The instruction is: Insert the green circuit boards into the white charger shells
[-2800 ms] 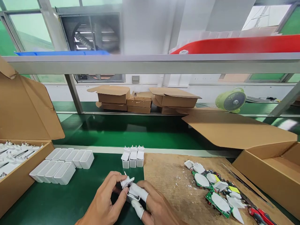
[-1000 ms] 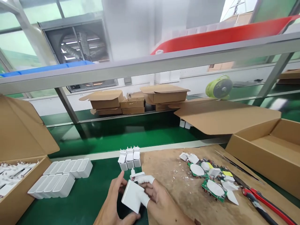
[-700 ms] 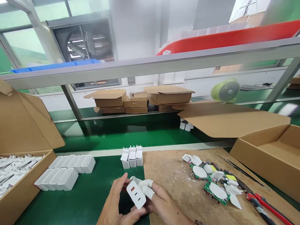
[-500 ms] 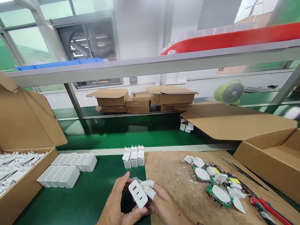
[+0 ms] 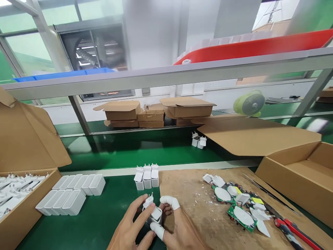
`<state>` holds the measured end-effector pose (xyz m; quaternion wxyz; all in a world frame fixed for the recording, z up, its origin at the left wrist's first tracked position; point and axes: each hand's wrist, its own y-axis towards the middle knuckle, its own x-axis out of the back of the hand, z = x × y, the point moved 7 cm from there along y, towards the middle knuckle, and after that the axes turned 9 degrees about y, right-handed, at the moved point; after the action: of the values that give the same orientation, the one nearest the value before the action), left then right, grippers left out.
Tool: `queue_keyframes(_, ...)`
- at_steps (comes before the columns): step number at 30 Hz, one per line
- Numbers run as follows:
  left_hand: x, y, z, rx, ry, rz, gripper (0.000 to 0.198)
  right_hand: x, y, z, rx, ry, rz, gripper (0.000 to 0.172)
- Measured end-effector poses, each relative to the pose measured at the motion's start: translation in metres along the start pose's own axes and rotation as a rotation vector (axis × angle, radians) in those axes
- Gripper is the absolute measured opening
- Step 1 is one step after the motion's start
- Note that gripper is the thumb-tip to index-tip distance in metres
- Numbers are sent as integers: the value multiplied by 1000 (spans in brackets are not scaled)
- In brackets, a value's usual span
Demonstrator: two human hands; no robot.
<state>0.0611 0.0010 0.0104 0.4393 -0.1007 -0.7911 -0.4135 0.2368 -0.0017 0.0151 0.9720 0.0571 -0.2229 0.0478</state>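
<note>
Between my two hands is a white plug charger (image 5: 156, 214), held low over the green bench with its prong end up and a plug piece tilted at its open top. My left hand (image 5: 131, 224) is closed round its left side, fingertips on the plug piece. My right hand (image 5: 182, 227), with white finger cots on thumb and forefinger, grips the near and right side. Just beyond stand several similar chargers (image 5: 147, 180) with prongs up and tops ajar. Empty white housings (image 5: 74, 202) lie in two rows to the left.
A carton of white plug parts (image 5: 23, 184) is at far left. On the brown board (image 5: 187, 194) lie circuit boards (image 5: 241, 216), tweezers (image 5: 270, 192) and red-handled pliers (image 5: 299, 229). An open carton (image 5: 293, 177) borders the right. Two chargers (image 5: 199, 141) sit on the green belt behind.
The charger has been turned from its port face showing to prong end up. My right fingers have spread around it. The view has shifted slightly.
</note>
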Motion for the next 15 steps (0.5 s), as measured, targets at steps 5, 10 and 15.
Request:
queue_keyframes(5, -3, -5, -9, -111, 166, -125, 63, 1, -3, 17, 48, -91, 55, 24)
queue_keyframes(10, -8, -12, -10, -113, 287, -168, 68, -2, -4, 12, 45, -79, 63, 22)
queue_keyframes(15, -18, -17, -7, -24, 293, -141, 56, -4, -3, 7, 81, 12, 45, 25)
